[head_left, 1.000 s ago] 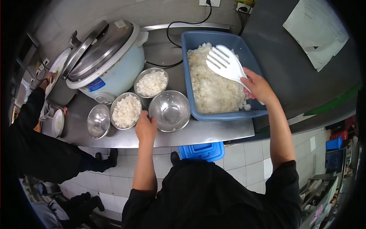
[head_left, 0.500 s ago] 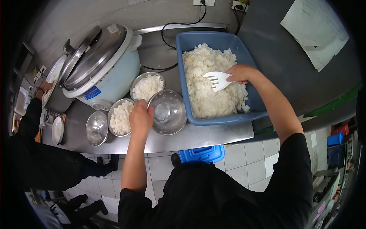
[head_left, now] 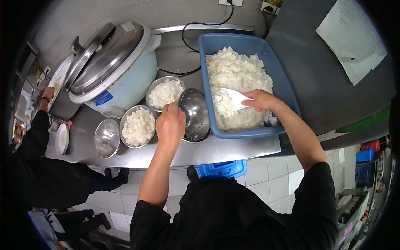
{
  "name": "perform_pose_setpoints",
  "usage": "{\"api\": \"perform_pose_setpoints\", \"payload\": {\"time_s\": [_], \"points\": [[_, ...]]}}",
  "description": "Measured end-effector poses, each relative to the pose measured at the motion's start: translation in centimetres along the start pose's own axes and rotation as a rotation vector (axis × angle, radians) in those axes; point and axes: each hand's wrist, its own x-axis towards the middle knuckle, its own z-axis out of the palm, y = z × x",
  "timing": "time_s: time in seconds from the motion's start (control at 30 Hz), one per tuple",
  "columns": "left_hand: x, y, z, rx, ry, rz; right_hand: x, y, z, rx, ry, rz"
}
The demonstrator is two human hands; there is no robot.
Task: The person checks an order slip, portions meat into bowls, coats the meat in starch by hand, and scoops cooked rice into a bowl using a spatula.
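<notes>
My left hand (head_left: 171, 126) grips the rim of a steel bowl (head_left: 195, 114), which is tilted toward the blue tub (head_left: 251, 135). A few grains of rice cling inside that bowl. My right hand (head_left: 263, 101) is closed round the handle of a white slotted rice paddle (head_left: 236, 100), whose tip is sunk in the rice (head_left: 241, 79) in the tub. Left of my left hand are a bowl filled with rice (head_left: 138, 127) and another rice bowl (head_left: 165, 93) behind it. A further steel bowl (head_left: 107, 139) at the left holds no rice heap.
A large rice cooker (head_left: 121, 71) with a steel lid stands at the back left, its cord running behind the tub. At the far left another person (head_left: 33, 137) reaches to a dish. A paper sheet (head_left: 352, 41) lies at the right, and a blue lidded box (head_left: 223, 168) is below the counter.
The paddle has come down into the rice and moved toward the tub's left side. My left hand has moved right onto the steel bowl, which has tipped toward the tub.
</notes>
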Motion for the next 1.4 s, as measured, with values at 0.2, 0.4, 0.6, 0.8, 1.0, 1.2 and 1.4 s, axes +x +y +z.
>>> {"api": "perform_pose_setpoints", "payload": {"time_s": [0.2,0.4,0.6,0.8,1.0,1.2,1.4], "points": [[0.1,0.6,-0.8,-0.017,-0.018,-0.009,-1.2,0.8,0.6,0.125,-0.129,0.006],[0.2,-1.3,-4.8,0.015,0.186,0.037,-2.6,2.3,0.0,0.392,-0.084,0.079],[2.6,1.5,-9.5,-0.085,0.204,-0.049,-6.9,-1.6,-4.3,0.413,0.156,-0.032],[7.7,6.1,-3.5,-0.266,-0.021,-0.062,-10.1,-7.1,-5.8,-0.13,0.537,-0.124],[10.4,6.9,2.1,-0.679,-0.155,-0.301,-12.7,-1.0,-8.7,-0.252,0.397,0.294],[12.4,10.3,10.2,-1.109,-0.062,-0.375,-5.8,3.0,-5.3,-0.389,-0.041,0.226],[12.4,10.3,10.9,-1.034,-0.082,-0.404,-2.1,2.5,-3.1,-0.396,-0.149,0.098]]}}
